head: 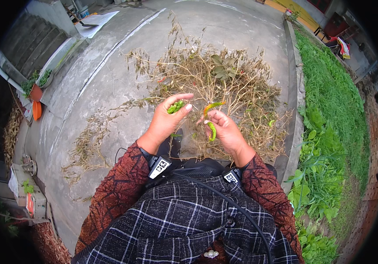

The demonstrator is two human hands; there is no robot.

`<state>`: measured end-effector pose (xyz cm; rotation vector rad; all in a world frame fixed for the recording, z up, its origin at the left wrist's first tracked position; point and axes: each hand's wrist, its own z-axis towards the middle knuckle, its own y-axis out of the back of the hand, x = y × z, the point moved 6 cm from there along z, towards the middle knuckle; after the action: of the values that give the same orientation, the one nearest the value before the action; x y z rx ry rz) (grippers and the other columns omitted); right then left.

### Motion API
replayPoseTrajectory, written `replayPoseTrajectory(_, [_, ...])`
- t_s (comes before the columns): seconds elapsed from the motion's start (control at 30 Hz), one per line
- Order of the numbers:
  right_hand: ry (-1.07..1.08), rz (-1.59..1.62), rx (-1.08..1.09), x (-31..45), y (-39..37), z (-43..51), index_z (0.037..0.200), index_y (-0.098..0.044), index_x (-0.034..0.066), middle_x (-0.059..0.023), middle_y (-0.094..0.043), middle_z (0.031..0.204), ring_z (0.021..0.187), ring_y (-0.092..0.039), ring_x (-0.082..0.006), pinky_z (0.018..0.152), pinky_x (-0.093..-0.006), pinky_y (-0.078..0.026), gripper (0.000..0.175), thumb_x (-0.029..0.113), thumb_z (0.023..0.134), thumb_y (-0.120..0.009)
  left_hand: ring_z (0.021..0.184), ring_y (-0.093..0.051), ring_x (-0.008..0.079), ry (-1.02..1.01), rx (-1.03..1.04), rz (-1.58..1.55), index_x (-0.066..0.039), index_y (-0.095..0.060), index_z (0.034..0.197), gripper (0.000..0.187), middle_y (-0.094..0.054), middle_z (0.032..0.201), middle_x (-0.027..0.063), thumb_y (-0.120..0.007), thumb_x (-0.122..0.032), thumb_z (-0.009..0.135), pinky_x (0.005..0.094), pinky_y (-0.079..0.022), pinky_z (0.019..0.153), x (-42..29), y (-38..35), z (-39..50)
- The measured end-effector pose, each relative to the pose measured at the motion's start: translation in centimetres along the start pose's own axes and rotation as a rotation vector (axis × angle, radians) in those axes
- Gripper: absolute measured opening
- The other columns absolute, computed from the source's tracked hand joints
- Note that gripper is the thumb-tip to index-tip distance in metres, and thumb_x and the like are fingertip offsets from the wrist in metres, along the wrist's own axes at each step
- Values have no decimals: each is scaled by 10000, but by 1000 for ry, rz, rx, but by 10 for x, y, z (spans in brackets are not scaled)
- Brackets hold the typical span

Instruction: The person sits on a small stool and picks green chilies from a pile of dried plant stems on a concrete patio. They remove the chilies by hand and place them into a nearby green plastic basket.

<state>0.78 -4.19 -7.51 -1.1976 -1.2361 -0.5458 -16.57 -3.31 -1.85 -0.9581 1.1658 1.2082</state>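
My left hand [165, 120] is curled around green chili peppers [176, 107]; how many lie inside the palm is hidden. In my right hand [223, 130] are two peppers: an orange and green one [212, 106] sticks up past the fingers, and a curved green one [212, 131] hangs below the thumb. Both hands are over a spread of dried pepper plants [241, 95] with brown withered leaves and bare pale stems. A few red peppers [161, 80] show among the stems, and a green pepper [271, 123] lies to the right.
Beneath the plants is a concrete floor [106, 89]. A raised concrete curb [294, 95] borders a green vegetable bed [327, 132] on the right. Concrete steps [38, 43], a flowerpot [36, 93] and a white sheet with a shovel [89, 25] stand to the left. Loose dried stems [88, 145] lie left of me.
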Motion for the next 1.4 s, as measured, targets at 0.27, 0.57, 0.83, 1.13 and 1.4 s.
replayPoseTrajectory(0.27, [-70, -66, -1, 0, -2, -4, 1042, -610, 34, 29, -582, 774, 584, -488, -47, 537, -204, -416, 138, 118, 933, -629, 961, -623, 96, 94, 145, 72, -12, -685, 1085, 232, -700, 1036, 49, -679, -163, 909, 255, -487, 865, 5, -12, 9])
replayPoseTrajectory(0.57, [-100, 12, 23, 2, -2, -7, 1002, -610, 48, 17, -597, 766, 592, -536, -66, 538, -213, -451, 113, 134, 932, -636, 728, -550, 39, 50, 86, 84, -60, -711, 1038, 204, -679, 885, -24, -663, -221, 922, 209, -458, 662, 2, -12, 5])
replayPoseTrajectory(0.83, [-95, 24, -13, -1, 4, -4, 959, -604, 57, 4, -611, 769, 608, -575, -78, 560, -230, -492, 82, 116, 921, -647, 635, -476, 19, 91, 30, 65, -89, -711, 1011, 163, -657, 842, -51, -653, -215, 926, 185, -390, 547, 8, -14, 0])
replayPoseTrajectory(1.13, [-55, -21, -47, -2, 7, -2, 930, -607, 42, -11, -612, 755, 590, -576, -96, 557, -248, -503, 60, 90, 910, -635, 827, -641, 216, -391, 37, 389, -59, -714, 947, 148, -681, 863, 77, -701, -33, 802, 320, -497, 733, -24, -25, -9])
replayPoseTrajectory(1.4, [-77, 118, -144, -4, 12, -4, 901, -600, 33, -27, -584, 707, 564, -556, -116, 566, -279, -520, 33, 65, 904, -602, 807, -648, 271, -592, 126, 486, -90, -707, 993, 325, -665, 863, 102, -676, 61, 707, 332, -513, 707, -28, -32, -22])
